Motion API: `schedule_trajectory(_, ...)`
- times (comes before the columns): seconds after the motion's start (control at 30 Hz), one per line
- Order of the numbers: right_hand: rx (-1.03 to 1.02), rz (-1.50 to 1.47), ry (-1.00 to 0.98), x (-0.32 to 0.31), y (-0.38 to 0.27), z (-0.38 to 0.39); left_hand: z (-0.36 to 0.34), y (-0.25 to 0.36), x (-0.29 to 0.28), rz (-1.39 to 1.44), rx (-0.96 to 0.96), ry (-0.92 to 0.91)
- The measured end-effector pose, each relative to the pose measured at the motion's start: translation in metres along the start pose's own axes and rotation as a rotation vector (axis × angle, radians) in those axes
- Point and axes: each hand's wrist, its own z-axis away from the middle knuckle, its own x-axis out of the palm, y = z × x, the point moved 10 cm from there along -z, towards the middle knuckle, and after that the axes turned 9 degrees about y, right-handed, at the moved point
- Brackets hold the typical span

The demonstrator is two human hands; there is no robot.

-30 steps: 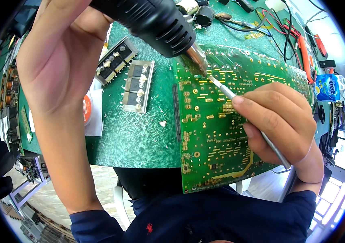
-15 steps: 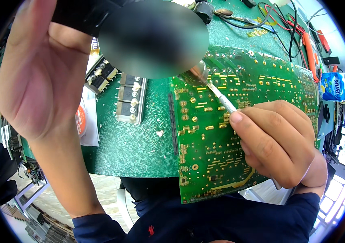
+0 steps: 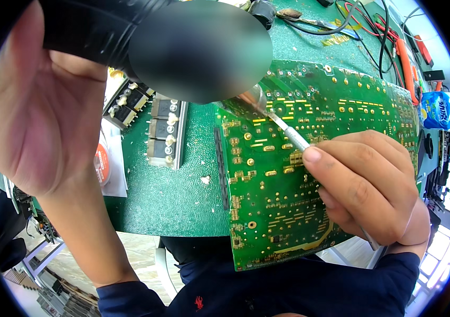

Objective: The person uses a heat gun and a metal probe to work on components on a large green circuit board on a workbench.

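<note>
A large green circuit board (image 3: 309, 174) lies tilted over the near edge of the green mat (image 3: 177, 195), solder side up. My left hand (image 3: 45, 116) is raised close to the camera, gripping the black handle of a hot-air gun (image 3: 103, 29); its metal nozzle (image 3: 254, 98) points down at the board's upper left corner. My right hand (image 3: 365, 185) rests on the board and holds metal tweezers (image 3: 288, 132), whose tip meets the board right beside the nozzle. Part of the gun body is blurred out.
Two black heat-sink strips with mounted components (image 3: 164, 132) lie on the mat left of the board. An orange-and-white roll (image 3: 102, 164) sits on paper at the mat's left edge. Red and black cables (image 3: 388, 37) and a blue packet (image 3: 438, 108) crowd the far right.
My left hand with the hot-air gun has risen toward the camera and looms larger. The right hand shifted slightly down the board; tweezers' tip and nozzle stay at the same corner.
</note>
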Motion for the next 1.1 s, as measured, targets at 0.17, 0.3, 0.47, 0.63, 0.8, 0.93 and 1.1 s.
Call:
schedule_trajectory(0.17,0.012,-0.001,-0.026,0.0004,0.0007,-0.0001,0.0003,-0.0013,0.0001,-0.003,-0.013,0.003)
schedule_trajectory(0.3,-0.025,0.070,0.006,0.0032,0.0004,0.0016,-0.0024,-0.0035,0.0007,-0.024,-0.010,0.016)
schedule_trajectory(0.47,0.007,0.045,-0.024,0.0017,-0.0014,-0.0003,0.0005,0.0010,-0.0025,-0.068,0.007,0.056)
schedule_trajectory(0.63,0.007,0.022,0.000,0.0011,-0.0010,0.0007,-0.0005,0.0003,-0.0010,-0.056,-0.021,0.025)
schedule_trajectory(0.8,-0.022,0.033,0.020,0.0018,-0.0014,0.0003,-0.0014,0.0008,-0.0019,-0.068,-0.001,0.031)
schedule_trajectory(0.93,-0.040,0.049,0.010,0.0027,-0.0027,0.0008,0.0005,0.0010,-0.0028,-0.069,0.009,0.060)
schedule_trajectory(1.1,-0.068,0.077,0.012,0.0033,-0.0053,0.0022,-0.0003,0.0007,-0.0005,-0.060,-0.002,0.029)
